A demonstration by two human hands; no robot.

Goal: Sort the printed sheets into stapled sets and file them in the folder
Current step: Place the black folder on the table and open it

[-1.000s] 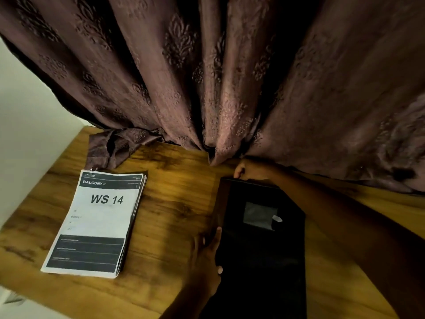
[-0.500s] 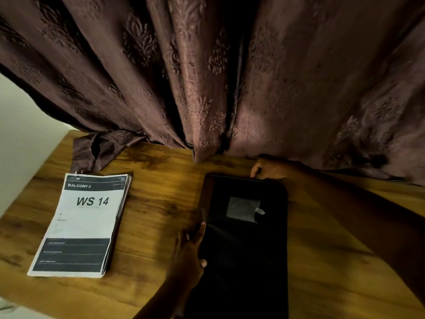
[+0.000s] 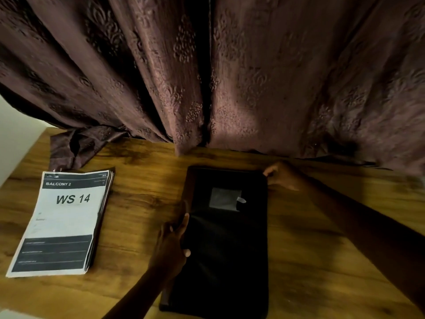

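A: How is the folder (image 3: 227, 245) held, and where does it lie?

B: It lies closed and flat on the wooden table (image 3: 322, 261). Its far right corner is pinched by the right hand (image 3: 284, 176). The left hand (image 3: 173, 242) is laid along its left edge, fingers fairly straight and the thumb resting on the cover; nothing is gripped there.

A: And the printed sheets (image 3: 64, 224)?

B: One stack is seen, well apart to the left, headed "WS 14". Whether any sets have been stapled cannot be told. No stapler is seen.

A: What might go wrong?

B: If the cover is lifted by one corner only, the folder may be twisted or slid across the table. The curtain (image 3: 207, 77) hangs just behind the far edge, so an opened cover could be caught in the cloth. The small pale label (image 3: 226, 199) looks partly peeled and might be torn off. The sheets' right edges look fanned, so pages could be mixed if the stack is dragged.
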